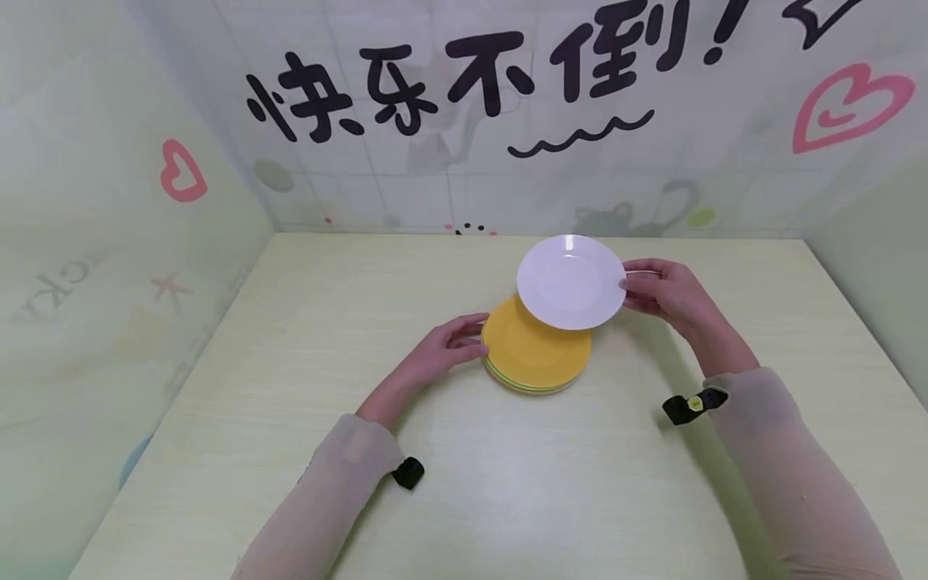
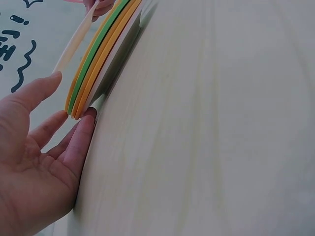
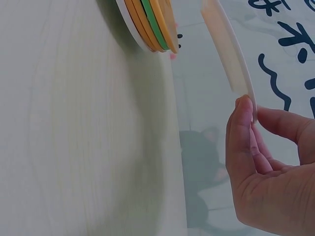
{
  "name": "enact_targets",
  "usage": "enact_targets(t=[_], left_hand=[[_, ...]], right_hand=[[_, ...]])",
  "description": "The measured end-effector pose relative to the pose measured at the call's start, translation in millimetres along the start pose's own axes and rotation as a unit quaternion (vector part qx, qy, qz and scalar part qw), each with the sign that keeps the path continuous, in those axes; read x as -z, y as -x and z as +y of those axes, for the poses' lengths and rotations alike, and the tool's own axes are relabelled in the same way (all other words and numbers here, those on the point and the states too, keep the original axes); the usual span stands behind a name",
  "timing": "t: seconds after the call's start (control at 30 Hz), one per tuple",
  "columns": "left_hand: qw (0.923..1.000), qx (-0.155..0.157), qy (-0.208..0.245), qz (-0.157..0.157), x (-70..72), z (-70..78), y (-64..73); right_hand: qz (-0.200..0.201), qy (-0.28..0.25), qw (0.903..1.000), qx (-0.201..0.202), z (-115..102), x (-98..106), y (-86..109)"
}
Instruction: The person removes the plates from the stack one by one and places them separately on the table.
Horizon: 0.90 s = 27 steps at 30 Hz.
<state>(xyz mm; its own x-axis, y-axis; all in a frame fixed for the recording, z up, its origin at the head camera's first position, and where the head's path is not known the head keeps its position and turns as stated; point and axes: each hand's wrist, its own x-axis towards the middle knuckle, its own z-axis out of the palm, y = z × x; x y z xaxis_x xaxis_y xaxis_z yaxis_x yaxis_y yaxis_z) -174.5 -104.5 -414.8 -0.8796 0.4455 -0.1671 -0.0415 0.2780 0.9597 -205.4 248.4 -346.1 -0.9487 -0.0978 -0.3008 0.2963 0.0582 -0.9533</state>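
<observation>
My right hand (image 1: pixel 670 294) pinches the right rim of a white plate (image 1: pixel 571 282) between thumb and fingers. In the right wrist view the white plate (image 3: pixel 227 49) is raised apart from a stack of plates (image 3: pixel 147 24). The stack's top is a yellow plate (image 1: pixel 536 346), partly covered by the white one in the head view. Beneath it, the left wrist view shows a green plate (image 2: pixel 94 61), more orange-yellow ones and a pale one at the bottom. My left hand (image 1: pixel 445 348) is at the stack's left edge, fingertips at the rims and thumb held apart from them.
The stack stands on a pale wood-grain table (image 1: pixel 406 282). Behind it rises a white back wall (image 1: pixel 449 185) with large black characters and a pink heart. Side walls (image 1: pixel 94 322) border the table. Each sleeve carries a small black wrist device (image 1: pixel 408 473).
</observation>
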Motion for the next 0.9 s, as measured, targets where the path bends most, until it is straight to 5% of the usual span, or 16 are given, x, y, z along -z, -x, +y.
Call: enact_targets(t=[0.5,0.9], left_hand=[[1.0,-0.004,-0.001,-0.001,-2.7,2.9,-0.3],[0.9999,0.009,0.0,-0.01,6.2,7.5,-0.1]], right_hand=[[-0.005,-0.055,0.9984,0.005,-4.0,4.4,-1.7],[0.037,-0.019,0.9991,0.001,-7.3,-0.3,-4.1]])
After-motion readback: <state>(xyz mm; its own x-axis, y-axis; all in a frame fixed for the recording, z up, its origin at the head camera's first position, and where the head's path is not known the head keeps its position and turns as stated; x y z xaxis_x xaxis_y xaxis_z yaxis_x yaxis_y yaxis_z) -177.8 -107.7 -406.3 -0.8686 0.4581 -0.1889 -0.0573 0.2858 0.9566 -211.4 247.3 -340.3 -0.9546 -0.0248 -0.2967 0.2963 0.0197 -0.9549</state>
